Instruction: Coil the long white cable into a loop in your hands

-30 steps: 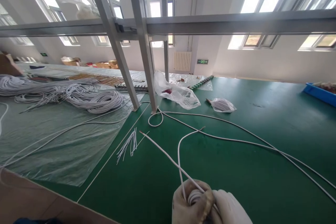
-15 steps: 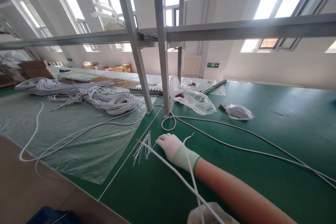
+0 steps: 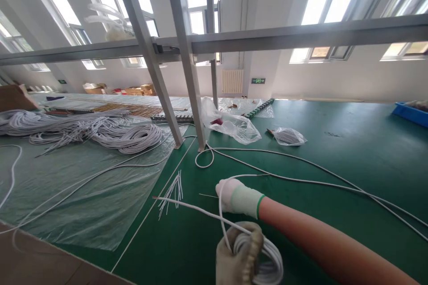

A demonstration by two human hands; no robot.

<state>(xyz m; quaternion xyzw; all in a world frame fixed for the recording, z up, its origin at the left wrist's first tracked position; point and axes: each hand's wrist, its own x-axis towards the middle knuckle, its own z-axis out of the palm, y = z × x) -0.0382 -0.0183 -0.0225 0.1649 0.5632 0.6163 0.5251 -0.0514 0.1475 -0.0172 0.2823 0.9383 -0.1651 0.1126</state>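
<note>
My left hand [image 3: 239,249], in a worn, dirty-looking work glove, is closed around a coil of white cable [image 3: 269,260] at the bottom centre. One cable end stretches left over a small pile of short thin white ties [image 3: 172,193]; another loops up and to the right. My right hand [image 3: 230,193], in a white glove with a green-edged cuff, is closed just above the coil. From its fingers a thin tie [image 3: 207,195] sticks out to the left, like those in the pile. The looped cable passes in front of this hand.
Bundles of grey-white cable [image 3: 133,136] lie on plastic sheeting [image 3: 100,205] at left. Metal posts [image 3: 187,67] rise from the green table [image 3: 334,142]. A clear plastic bag [image 3: 234,127], a bagged bundle [image 3: 289,136], long loose cables [image 3: 310,181] and a blue bin [image 3: 409,113] are farther back.
My left hand has risen into view with the coil. My right hand has moved away from the tie pile toward the coil, a tie in its fingers. The view has turned right.
</note>
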